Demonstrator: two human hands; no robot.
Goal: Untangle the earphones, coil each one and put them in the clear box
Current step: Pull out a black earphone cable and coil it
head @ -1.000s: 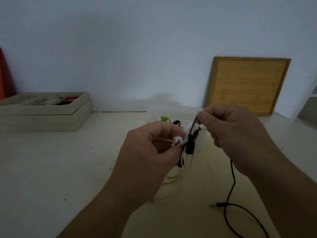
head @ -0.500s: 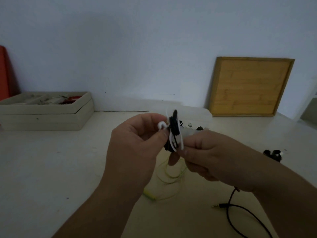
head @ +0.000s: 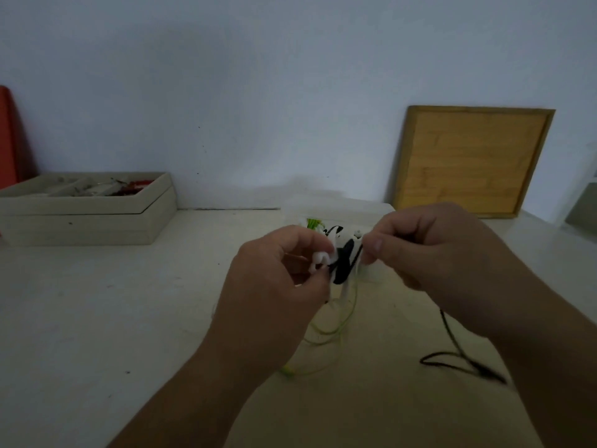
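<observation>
My left hand (head: 274, 286) pinches a small coil of black and white earphone cable (head: 344, 261), with a white earbud (head: 319, 258) showing at its fingertips. My right hand (head: 429, 253) pinches the black cable at the coil's right side. The loose black cable tail (head: 452, 357) hangs from under my right hand onto the table, its plug end blurred. A green earphone cable (head: 336, 328) lies looped on the table below the coil. The clear box (head: 339, 215) sits just behind my hands, with green and black-and-white earphones inside.
A beige wooden tray box (head: 87, 215) with small items stands at the back left. A wooden framed board (head: 471, 160) leans on the wall at the back right. A red object (head: 8, 137) shows at the far left edge.
My right hand has risen from below the coil to its right side, wrapping black cable. The black tail on the table has been pulled closer and shorter.
</observation>
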